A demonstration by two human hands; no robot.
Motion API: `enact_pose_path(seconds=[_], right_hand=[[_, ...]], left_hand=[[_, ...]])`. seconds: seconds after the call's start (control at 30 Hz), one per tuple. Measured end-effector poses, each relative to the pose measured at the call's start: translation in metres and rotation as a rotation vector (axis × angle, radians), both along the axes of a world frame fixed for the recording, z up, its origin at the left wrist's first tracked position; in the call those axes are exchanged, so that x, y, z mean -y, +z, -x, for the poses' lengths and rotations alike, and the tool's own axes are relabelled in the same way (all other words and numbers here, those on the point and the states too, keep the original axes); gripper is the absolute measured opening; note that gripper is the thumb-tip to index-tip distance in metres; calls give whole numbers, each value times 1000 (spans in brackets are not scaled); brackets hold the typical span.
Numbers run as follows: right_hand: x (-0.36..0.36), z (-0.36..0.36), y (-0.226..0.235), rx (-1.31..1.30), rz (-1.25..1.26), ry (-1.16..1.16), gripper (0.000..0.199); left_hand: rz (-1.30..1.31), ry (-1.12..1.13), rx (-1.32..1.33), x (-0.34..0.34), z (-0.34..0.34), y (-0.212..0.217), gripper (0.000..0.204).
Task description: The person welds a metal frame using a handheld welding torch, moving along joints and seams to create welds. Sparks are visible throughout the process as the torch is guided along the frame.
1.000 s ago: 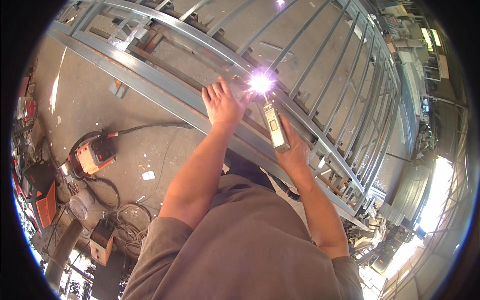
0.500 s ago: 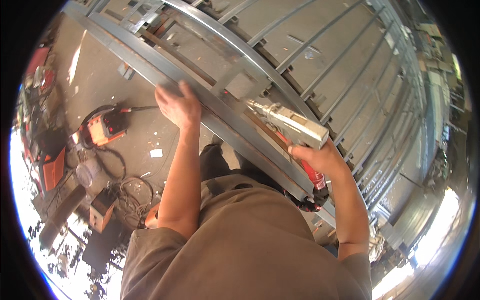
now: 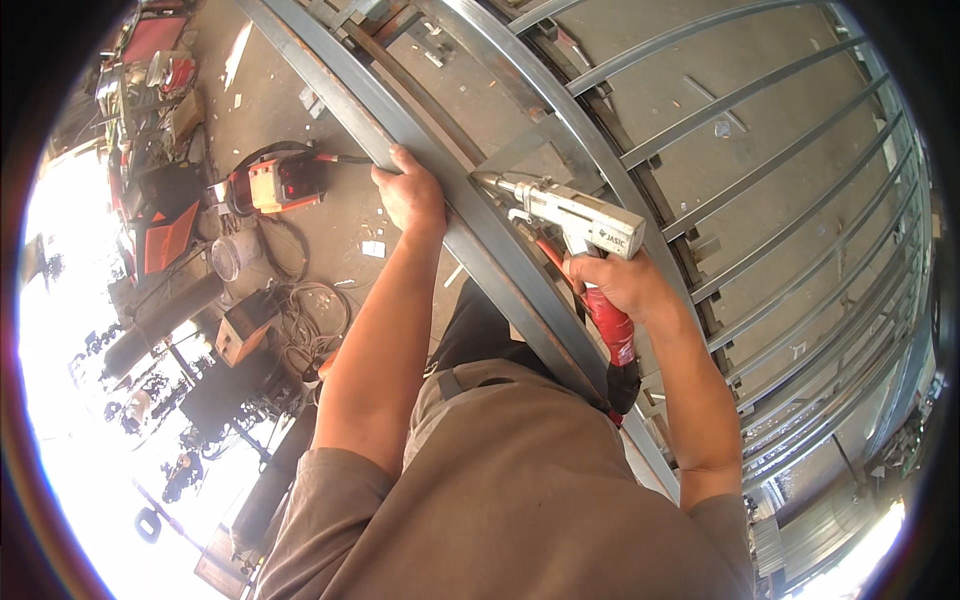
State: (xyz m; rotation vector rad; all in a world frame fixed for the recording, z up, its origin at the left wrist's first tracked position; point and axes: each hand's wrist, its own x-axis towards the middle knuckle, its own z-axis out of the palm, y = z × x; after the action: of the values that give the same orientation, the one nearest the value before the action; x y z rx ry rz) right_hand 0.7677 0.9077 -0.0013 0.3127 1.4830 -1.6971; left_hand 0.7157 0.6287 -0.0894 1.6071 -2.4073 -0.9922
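Observation:
My right hand (image 3: 625, 285) grips a white welding torch (image 3: 570, 215) by its red handle, the nozzle pointing left over a flat steel plate (image 3: 525, 160) on the frame. No arc is lit. My left hand (image 3: 408, 190) is closed over the near edge of the long grey steel bar (image 3: 470, 240) of a metal gate frame that runs diagonally in front of me. Thin parallel rods (image 3: 760, 150) of the frame fan out to the right.
An orange welding machine (image 3: 285, 180) with a black cable sits on the concrete floor at left. Coiled cables (image 3: 310, 310), a small box (image 3: 240, 325), a metal bucket (image 3: 228, 255) and red equipment (image 3: 160, 235) lie around it. Bright glare fills the lower left.
The bright welding arc has gone out. My left hand has slid left along the steel bar, and my right hand has drawn the torch back from the joint.

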Motion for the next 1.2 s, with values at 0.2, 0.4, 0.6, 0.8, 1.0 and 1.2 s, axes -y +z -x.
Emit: enact_pose_path(seconds=[0.2, 0.4, 0.6, 0.8, 1.0, 1.2], right_hand=[[-2, 0, 0, 6, -44, 37, 21], [-2, -2, -2, 25, -48, 37, 15], [-4, -4, -2, 16, -93, 77, 11], [-7, -6, -4, 21, -84, 80, 9], [-10, -11, -9, -1, -56, 87, 21], [-21, -20, 1, 43, -25, -27, 24]], left_hand=[[25, -10, 52, -2, 2, 3, 76], [43, -24, 69, -3, 1, 5, 73], [56, -32, 68, -3, 1, 6, 72], [42, -17, 56, -1, 2, 2, 72], [39, -16, 66, -1, 1, 2, 73], [45, -31, 57, -2, 1, 5, 73]])
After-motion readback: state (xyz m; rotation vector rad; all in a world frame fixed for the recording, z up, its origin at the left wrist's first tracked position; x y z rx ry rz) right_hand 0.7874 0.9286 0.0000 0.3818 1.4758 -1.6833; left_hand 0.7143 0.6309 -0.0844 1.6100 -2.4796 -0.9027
